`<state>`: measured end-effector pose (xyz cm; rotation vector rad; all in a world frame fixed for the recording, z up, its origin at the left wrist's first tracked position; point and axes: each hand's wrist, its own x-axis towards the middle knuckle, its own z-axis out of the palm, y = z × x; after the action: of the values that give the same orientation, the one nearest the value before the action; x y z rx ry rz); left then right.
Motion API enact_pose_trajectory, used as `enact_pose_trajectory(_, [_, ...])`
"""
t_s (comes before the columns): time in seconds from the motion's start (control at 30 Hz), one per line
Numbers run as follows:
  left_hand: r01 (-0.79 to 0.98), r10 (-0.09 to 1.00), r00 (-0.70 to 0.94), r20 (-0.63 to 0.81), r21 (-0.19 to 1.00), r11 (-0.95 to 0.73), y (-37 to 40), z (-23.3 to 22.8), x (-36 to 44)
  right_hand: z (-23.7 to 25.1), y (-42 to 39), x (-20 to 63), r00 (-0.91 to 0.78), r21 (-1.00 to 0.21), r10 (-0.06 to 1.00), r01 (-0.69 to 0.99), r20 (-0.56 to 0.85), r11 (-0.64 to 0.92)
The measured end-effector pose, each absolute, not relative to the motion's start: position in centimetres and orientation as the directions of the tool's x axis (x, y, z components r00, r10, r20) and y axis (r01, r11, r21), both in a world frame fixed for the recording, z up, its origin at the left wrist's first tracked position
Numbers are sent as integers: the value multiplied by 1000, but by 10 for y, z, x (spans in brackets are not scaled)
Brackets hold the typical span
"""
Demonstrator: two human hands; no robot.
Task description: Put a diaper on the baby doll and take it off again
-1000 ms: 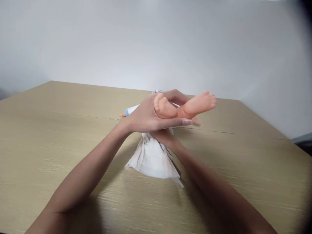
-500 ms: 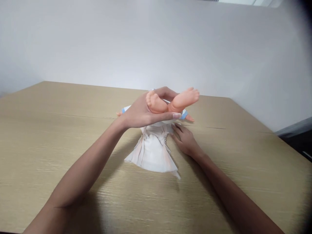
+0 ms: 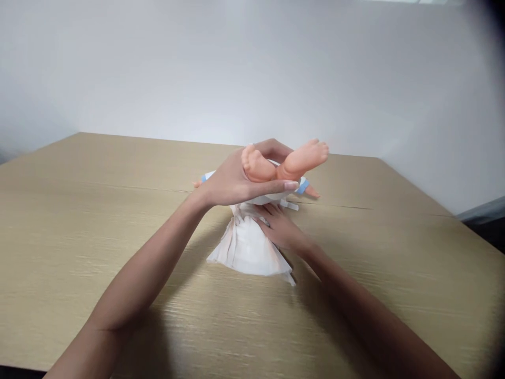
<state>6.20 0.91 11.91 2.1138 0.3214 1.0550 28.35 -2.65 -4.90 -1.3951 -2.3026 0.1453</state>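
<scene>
A baby doll (image 3: 302,160) lies on its back with both legs raised, feet toward me. My left hand (image 3: 232,181) is closed around its lower legs, thumb across the front. Under its raised bottom a white diaper (image 3: 248,252) is spread, its front end flaring toward me and a tab sticking out to the right. My right hand (image 3: 280,226) rests on the diaper's right part with fingers stretched out, reaching in below the doll. The doll's arms, in white sleeves with blue cuffs, stick out on both sides; its head and most of its body are hidden.
Everything lies on a wide wood-grain table (image 3: 118,221) with a thin seam running across it. Behind the far edge stands a plain pale wall (image 3: 197,68). A dark object (image 3: 487,229) is beyond the table's right edge.
My right hand has moved left, from the diaper's right edge onto its middle, under the doll. My left hand keeps the legs raised. The view has shifted slightly.
</scene>
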Motion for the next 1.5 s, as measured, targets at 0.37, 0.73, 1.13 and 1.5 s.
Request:
enact_pose_trajectory(0.37, [-129, 475, 680, 559, 728, -673, 2, 115, 59, -19, -63, 301, -107, -482, 886, 806, 450, 342])
enact_pose_trajectory(0.73, [-20, 486, 707, 513, 703, -711, -28, 77, 31, 30, -98, 280, -285, -458, 738, 632, 612, 624])
enact_pose_trajectory(1.13, [86, 216, 916, 338, 359, -929, -25, -21, -64, -30, -118, 335, -720, 90, 552, 639, 420, 764])
enact_pose_trajectory(1.5, [108, 203, 943, 262, 336, -936, -25, -15, -64, -1, -125, 335, -636, -235, 716, 677, 289, 697])
